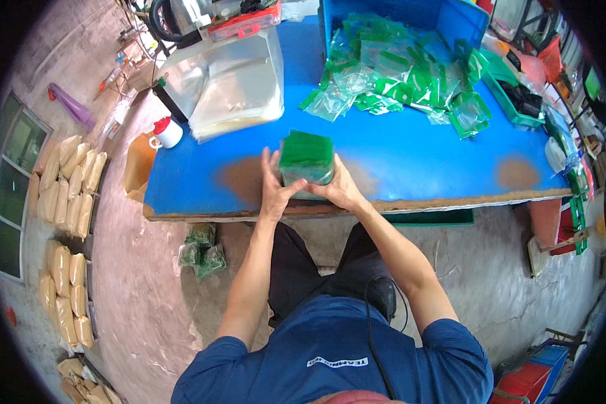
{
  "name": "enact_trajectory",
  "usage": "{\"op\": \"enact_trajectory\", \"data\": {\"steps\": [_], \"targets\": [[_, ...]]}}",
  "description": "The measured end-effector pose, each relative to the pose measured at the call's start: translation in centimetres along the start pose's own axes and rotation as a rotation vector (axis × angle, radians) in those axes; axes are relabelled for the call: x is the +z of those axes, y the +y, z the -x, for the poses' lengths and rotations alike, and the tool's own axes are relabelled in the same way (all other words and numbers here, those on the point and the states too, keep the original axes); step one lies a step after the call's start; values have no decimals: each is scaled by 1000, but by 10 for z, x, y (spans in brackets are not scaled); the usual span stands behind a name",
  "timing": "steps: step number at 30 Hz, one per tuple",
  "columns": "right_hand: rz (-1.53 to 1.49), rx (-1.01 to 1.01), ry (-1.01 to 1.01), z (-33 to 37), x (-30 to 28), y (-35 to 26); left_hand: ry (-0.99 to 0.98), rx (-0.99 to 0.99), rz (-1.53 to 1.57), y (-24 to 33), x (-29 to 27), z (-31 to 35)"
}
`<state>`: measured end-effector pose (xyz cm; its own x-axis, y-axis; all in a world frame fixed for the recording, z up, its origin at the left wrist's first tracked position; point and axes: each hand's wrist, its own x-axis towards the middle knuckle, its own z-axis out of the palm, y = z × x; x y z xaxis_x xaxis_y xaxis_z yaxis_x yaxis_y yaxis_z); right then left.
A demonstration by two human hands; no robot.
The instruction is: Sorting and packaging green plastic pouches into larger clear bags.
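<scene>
Between my two hands, at the front edge of the blue table, is a thick stack of green-and-clear plastic bags (306, 151). My left hand (275, 192) grips its left side, and my right hand (341, 186) grips the right side. Both thumbs meet low on the near face of the stack. Farther back, a loose heap of similar green-and-clear bags (411, 77) spills out of a blue bin (468, 23) lying on its side.
A pile of clear plastic sheets (239, 87) lies at the back left, near a white mug with a red lid (167, 132). On the right stands a green tray (515, 101) with dark items. Bundled green packs (203, 250) sit on the floor; tan sacks (67, 178) line the left wall.
</scene>
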<state>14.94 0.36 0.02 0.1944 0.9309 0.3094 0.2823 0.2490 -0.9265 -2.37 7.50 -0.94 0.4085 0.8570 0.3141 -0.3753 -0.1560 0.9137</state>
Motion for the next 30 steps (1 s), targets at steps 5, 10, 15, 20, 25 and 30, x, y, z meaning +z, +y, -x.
{"op": "enact_trajectory", "data": {"steps": [5,10,15,20,25,30], "targets": [[-573,237,47,0,15,-5,-46,-191,558,2,38,21],[-615,146,54,-1,-33,-8,-73,-99,155,19,23,13],[83,105,-83,2,-39,-16,-386,-15,-378,3,-13,2],[-43,109,-106,-6,-42,16,-341,-20,-372,1,-7,-2],[353,-133,6,-6,-47,-33,-350,-22,-406,-3,-12,-12],[918,-595,-206,-20,-18,-116,-341,-58,-365,15,-7,-5]]}}
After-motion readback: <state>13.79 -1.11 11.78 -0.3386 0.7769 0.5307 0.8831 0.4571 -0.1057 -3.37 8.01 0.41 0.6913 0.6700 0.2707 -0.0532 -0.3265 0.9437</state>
